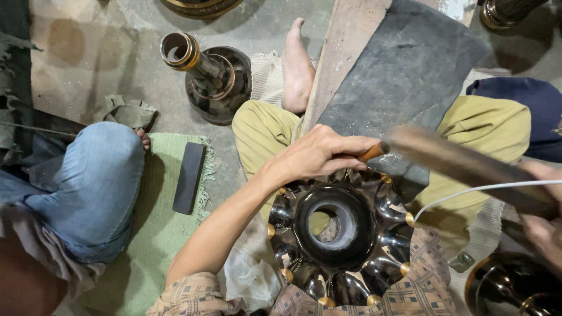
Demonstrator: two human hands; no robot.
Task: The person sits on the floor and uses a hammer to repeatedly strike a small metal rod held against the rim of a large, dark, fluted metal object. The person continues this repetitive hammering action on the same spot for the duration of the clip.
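Dark scalloped metal bowl [339, 234] with a central hole rests in the lap. Left hand [319, 153] is clamped on a wooden-handled tool [462, 167]; right hand [544, 225] is blurred, its grip unreadable. A slip could gouge the polished lobes.

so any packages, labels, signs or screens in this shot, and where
None in view: no package, label, sign or screen.
Nearest to one: a plain black flat bar, unmarked, on the green mat at left.
The left hand holds a tool over the dark metal vessel, which bears no label.
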